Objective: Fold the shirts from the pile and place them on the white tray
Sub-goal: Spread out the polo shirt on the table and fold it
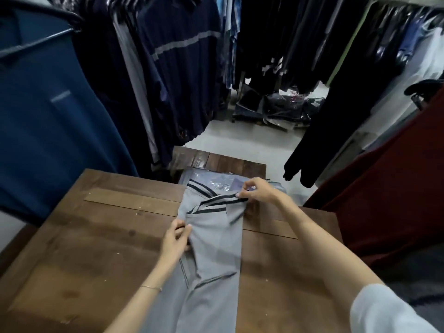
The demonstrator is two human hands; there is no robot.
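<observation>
As left hand (176, 239) pinches shirt (216, 248) edge | right hand (258, 191) pinches collar (221, 200)

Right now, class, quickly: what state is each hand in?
Left hand: closed, gripping the shirt at its side edge.
Right hand: closed, pinching the shirt's collar.

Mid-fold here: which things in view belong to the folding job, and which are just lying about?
Job: grey shirt, left hand gripping its side edge, right hand pinching its striped collar, wooden table.
Lying about: hanging clothes, plastic-wrapped bundles on the floor, plastic packet beyond the table.
</observation>
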